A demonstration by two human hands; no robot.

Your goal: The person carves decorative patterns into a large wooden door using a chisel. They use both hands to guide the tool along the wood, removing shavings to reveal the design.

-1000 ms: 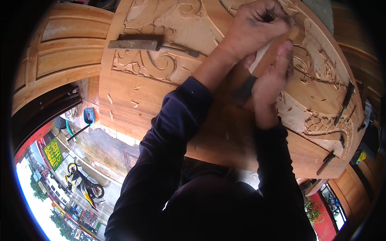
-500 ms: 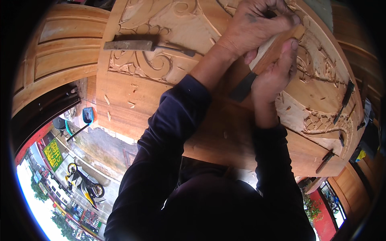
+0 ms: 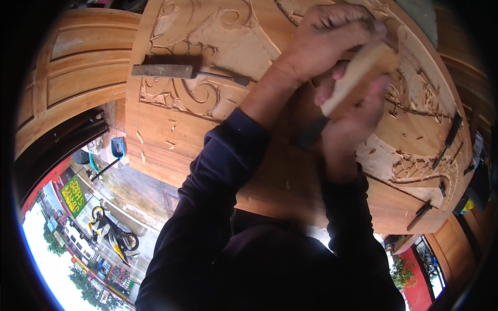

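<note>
My right hand (image 3: 358,116), blurred, is closed around a pale wooden block (image 3: 355,78) with a dark flat piece (image 3: 309,133) at its lower end. The block tilts over a carved wooden panel (image 3: 218,166). My left hand (image 3: 334,39) is curled closed at the block's upper end; what its fingers hold is hidden. Left of my arms, a carving chisel (image 3: 163,71) with a worn handle lies on the panel. Scrollwork and scale-like relief (image 3: 412,168) cover parts of the panel.
Several slim dark tools, such as one chisel (image 3: 447,141) and another (image 3: 419,215), lie along the panel's right side. Wood chips (image 3: 170,145) are scattered about. Panelled wood (image 3: 85,57) stands at left. Beyond it are a blue dustpan (image 3: 118,146) and a motorcycle (image 3: 113,236).
The block and my right hand have shifted slightly and blurred with motion. My left hand has dropped a little and its fingers look more curled. The whole view has moved slightly.
</note>
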